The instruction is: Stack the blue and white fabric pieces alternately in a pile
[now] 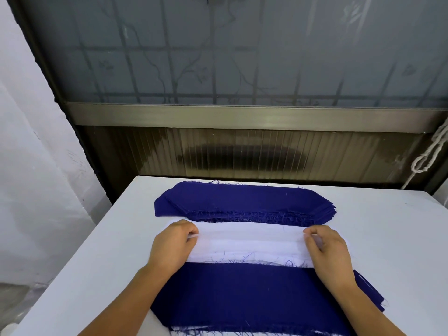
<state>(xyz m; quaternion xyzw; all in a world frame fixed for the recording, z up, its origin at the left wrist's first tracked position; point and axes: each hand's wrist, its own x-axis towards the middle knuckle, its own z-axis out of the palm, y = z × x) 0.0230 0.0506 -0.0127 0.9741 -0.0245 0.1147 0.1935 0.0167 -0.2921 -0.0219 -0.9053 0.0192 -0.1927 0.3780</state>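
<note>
A stack of blue fabric pieces (244,202) lies at the far side of the white table (97,251). In front of it sits a white fabric stack (247,241). My left hand (173,246) pinches the left end of the top white piece, and my right hand (327,251) pinches its right end. Nearest to me lies the mixed pile, a blue piece (244,294) on top and white edges showing beneath its near rim.
A frosted window with a metal sill (242,117) stands behind the table. A white curtain (31,154) hangs at the left and a knotted white rope (429,156) at the right. Bare table surface shows on both sides of the fabric.
</note>
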